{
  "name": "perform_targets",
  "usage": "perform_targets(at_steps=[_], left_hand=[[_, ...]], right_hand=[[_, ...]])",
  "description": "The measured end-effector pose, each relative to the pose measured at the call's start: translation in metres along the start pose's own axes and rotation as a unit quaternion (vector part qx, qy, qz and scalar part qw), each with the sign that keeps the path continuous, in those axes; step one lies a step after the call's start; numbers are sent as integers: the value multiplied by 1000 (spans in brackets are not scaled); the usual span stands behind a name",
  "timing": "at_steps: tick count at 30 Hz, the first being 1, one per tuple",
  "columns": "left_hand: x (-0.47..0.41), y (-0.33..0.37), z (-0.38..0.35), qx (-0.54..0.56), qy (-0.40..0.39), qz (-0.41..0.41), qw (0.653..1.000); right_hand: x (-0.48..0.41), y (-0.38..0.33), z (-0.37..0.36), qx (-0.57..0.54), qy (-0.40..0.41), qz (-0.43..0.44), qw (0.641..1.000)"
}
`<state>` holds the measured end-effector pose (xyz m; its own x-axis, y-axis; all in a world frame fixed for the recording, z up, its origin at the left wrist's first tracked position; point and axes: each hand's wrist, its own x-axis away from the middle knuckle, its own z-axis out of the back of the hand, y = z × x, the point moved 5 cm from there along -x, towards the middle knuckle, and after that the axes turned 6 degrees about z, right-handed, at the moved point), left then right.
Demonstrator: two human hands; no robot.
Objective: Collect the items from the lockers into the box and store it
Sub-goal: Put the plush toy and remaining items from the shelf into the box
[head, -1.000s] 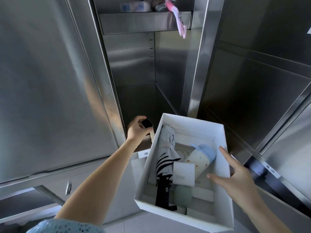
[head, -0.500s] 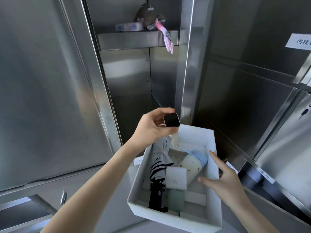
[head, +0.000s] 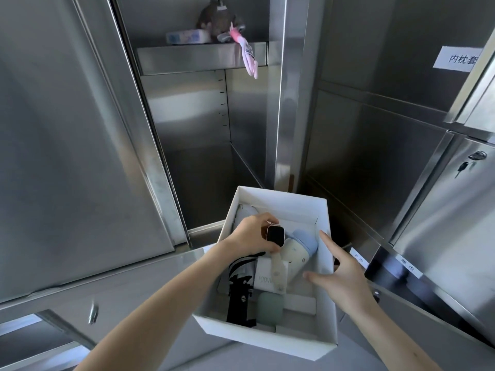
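Left hand [head: 253, 235] clamped on square black-faced smartwatch with pale strap [head: 275, 236], held over open white cardboard box [head: 325, 274] for release among contents. Right hand [head: 345, 279] spread, fingers apart, steadying box wall at 3 o'clock. Soft toy [head: 214, 21] uncollected on steel locker shelf [head: 201, 58] at 12 o'clock

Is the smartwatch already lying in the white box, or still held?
Still held. The left hand grips the smartwatch above the white box; its strap hangs over the items inside.

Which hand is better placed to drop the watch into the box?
Left. The left hand already grips the smartwatch above the white box; the right hand is open, steadying the box's side.
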<state>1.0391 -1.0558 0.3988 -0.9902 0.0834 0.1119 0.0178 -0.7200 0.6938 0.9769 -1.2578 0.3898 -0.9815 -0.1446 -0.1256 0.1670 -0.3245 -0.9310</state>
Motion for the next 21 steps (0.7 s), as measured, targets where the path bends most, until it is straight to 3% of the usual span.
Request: perform_targets(at_steps=[4,9,11,15,21], left_hand=[[5,1,2,-35,34,-9,999],[14,11,15,-98,143,-77,982],[18,17,24,-60,187,-95,976],[27,37,40,47,186,-116,974],[34,66,68,89,219,-166,957]], right_hand=[[-1,2,0,0,3,-2,1000],[-4,2,0,3,-1,5,1000],[-5,0,0,1,-4,5,1000],[-6,-5,1,-6,-6,-2,1000],[-8,-9,3,8,-6,-17,1000]])
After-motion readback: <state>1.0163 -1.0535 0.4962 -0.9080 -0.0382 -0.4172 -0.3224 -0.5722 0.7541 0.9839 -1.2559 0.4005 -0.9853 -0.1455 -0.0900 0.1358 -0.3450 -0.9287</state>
